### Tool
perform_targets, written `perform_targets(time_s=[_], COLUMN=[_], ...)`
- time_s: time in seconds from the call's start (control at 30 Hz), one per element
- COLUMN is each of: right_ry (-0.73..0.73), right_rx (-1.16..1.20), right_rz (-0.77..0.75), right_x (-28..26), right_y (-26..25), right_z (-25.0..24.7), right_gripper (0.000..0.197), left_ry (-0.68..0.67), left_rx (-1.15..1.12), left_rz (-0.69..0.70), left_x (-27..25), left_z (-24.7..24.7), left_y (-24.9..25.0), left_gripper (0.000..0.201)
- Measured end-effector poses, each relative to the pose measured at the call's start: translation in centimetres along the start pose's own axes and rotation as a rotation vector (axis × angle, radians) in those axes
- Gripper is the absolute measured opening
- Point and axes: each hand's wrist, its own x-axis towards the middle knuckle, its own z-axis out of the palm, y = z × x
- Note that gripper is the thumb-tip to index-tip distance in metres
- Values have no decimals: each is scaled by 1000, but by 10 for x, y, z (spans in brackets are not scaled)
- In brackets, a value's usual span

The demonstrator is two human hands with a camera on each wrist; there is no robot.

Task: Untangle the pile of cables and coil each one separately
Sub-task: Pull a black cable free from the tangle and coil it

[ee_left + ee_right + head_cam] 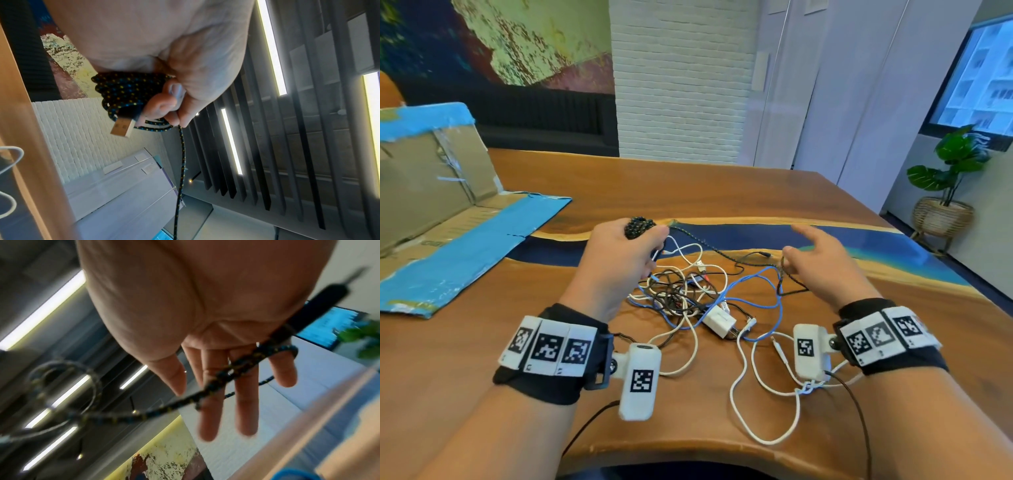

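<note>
My left hand (630, 253) grips a small coil of black braided cable (639, 225) speckled blue and yellow, raised above the table. In the left wrist view the curled fingers (164, 108) wrap the coil (121, 91), and its USB plug (122, 127) sticks out below. The free length runs right to my right hand (815, 263), which is flat with straight fingers (207, 418); the braided cable (216, 382) lies loosely across them. Between my hands sits the tangled pile (685, 294) of white, blue and black cables with a white charger (719, 321).
The wooden table (722, 185) has a blue resin stripe across it. A flattened cardboard box (431, 205) with blue tape lies at the left. White cable loops (750, 411) trail to the near edge. A potted plant (948, 178) stands on the floor at the right.
</note>
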Motion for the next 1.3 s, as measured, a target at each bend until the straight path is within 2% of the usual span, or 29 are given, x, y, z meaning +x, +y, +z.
perform_targets(time_s=[0.07,0.1,0.23,0.33,0.43,0.47,0.5,0.6,0.67,0.73,0.77,0.87,0.93,1.0,1.07,1.13,1.23,1.3], right_ry=[-41,-63,-96,-28,113,107,57,-211,-310,-271,-224,-82,-31,-17,-56,-163,-349,-425], right_rx=[-273,-343,-367,-268,-28,57,112,130,158,305,386,546,506,414,311,225,27,-60], right_rz=[-67,-83,-151,-163,-221,-258,-307,-425,-450,-446,-430,-428,-505,-569,-602,-597,-545,-516], right_x=[-5,-8,-9,-7,-15,-20,-27,-43,-49,-47,-45,-36,-33,-34,-37,-42,-58,-68], right_y=[-11,-15,-22,-21,-25,-31,-38,-54,-61,-63,-62,-61,-63,-65,-63,-62,-65,-68], right_z=[-5,-8,-14,-19,-21,-19,-15,10,25,29,27,11,5,7,13,20,26,28], right_gripper=[38,36,45,44,33,31,30,38,30,13,12,13,9,9,14,22,37,25], left_ry=[-11,-20,-67,-76,-83,-92,-104,-149,-163,-186,-222,-442,-531,-532,-524,-484,-386,-348], left_rx=[-9,-14,-28,-26,-21,-13,-6,-30,-75,-98,-108,-213,-403,-685,-972,-1159,-1160,-1056], left_rz=[10,17,23,2,-21,-28,-33,-44,-50,-55,-67,-167,-229,-272,-276,-213,-117,-74], left_x=[-1,-2,-4,-4,-5,-6,-7,-11,-13,-14,-15,-24,-32,-35,-34,-29,-26,-27], left_z=[3,5,14,18,22,23,26,36,40,39,35,24,21,21,20,18,21,25], left_y=[5,8,14,13,11,10,10,11,15,17,17,14,16,21,27,30,32,31], left_gripper=[36,36,33,33,31,31,31,32,32,33,34,36,33,34,37,35,38,45])
